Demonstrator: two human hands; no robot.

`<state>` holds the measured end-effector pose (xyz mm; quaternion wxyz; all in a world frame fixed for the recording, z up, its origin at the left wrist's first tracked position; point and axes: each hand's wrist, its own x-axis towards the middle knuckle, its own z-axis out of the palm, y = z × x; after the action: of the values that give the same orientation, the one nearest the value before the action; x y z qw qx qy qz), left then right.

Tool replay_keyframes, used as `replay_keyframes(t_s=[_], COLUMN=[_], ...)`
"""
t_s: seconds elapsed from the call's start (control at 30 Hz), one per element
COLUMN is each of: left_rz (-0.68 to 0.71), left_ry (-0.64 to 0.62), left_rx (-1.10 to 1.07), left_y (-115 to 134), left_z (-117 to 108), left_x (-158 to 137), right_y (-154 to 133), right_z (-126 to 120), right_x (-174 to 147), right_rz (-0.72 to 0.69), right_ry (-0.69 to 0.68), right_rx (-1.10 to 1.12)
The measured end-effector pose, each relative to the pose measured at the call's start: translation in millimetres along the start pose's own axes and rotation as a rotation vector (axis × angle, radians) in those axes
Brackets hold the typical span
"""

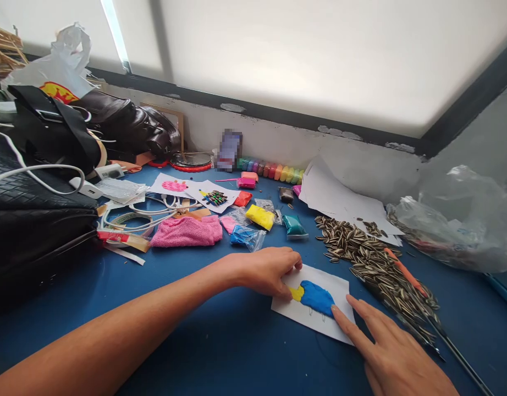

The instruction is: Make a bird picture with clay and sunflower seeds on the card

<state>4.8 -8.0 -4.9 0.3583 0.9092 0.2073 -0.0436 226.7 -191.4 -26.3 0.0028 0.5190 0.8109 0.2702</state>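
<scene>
A white sheet of paper (340, 283) lies on the blue table, bearing a flat blue clay shape (317, 298) with a smaller yellow clay piece (297, 293) joined at its left. Short pencil-drawn legs show below the blue clay. My left hand (270, 270) rests on the paper's left side, thumb at the yellow clay, its other fingers bent near the top edge and apart from the thumb. From the lower right, my right hand (391, 346) reaches in with spread fingers; one fingertip touches the blue clay's right end and another rests by the paper's edge.
Sunflower seeds (373, 258) form a pile at right with an orange-handled tool (404, 272). Behind are clay packets (260, 217), a pink cloth (187, 231), a phone (229, 150) and stacked paper (340, 198). Black bags (34, 214) stand left; a plastic bag (463, 225) lies right.
</scene>
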Motion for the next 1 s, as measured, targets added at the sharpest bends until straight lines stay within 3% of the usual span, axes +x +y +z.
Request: replay_keyframes(t_s=[0.5,0.73,1.0], left_rz=[0.007,0.003,0.0], left_ry=[-0.006,0.002,-0.028], left_rx=[-0.012,-0.025,-0.016], left_y=[0,-2,-1], left_z=[-1,0,-4], left_x=[-1,0,6], right_y=[4,6,14], right_z=[-5,6,4], right_x=[18,25,36], right_rz=[-0.094,-0.03,-0.108], right_ry=[0.09,0.029,0.038], right_rx=[-0.06,-0.032,0.026])
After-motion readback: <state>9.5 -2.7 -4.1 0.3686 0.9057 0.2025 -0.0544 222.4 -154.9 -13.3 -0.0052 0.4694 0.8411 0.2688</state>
